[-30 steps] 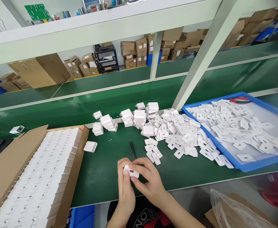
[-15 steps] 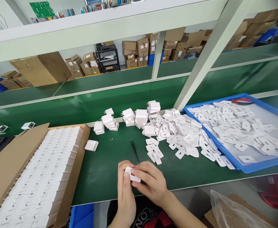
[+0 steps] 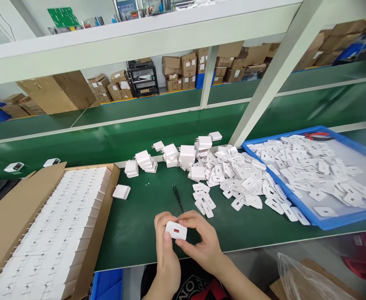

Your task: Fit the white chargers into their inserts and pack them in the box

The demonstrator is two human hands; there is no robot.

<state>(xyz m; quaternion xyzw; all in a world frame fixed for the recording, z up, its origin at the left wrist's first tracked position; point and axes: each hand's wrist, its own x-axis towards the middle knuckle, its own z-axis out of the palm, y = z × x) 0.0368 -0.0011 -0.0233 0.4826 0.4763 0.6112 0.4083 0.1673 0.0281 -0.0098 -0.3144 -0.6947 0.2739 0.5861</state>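
Between my hands is a white USB charger (image 3: 171,234), its end face turned up and an orange-red port showing in the slot. My left hand (image 3: 166,250) is closed round its left side, with the thumb at the lower left corner. At the right, my right hand (image 3: 204,237) pinches it, index finger along the top edge and thumb under the lower edge. Just beyond my hands, black tweezers (image 3: 177,196) lie on the green bench. Loose white end plates (image 3: 204,204) with slots lie to the right of the tweezers.
At left, an open cardboard box (image 3: 103,208) holds rows of white chargers, prongs showing. More chargers (image 3: 144,158) are stacked along the bench's back. A heap of plates (image 3: 239,175) adjoins a blue-rimmed tray (image 3: 314,218) with plates and red-handled pliers (image 3: 319,136). A slanted post (image 3: 264,79) rises behind.
My right fingers have moved off the charger's end face to its edges, uncovering the orange-red port. My left hand keeps its hold. The view has shifted slightly.
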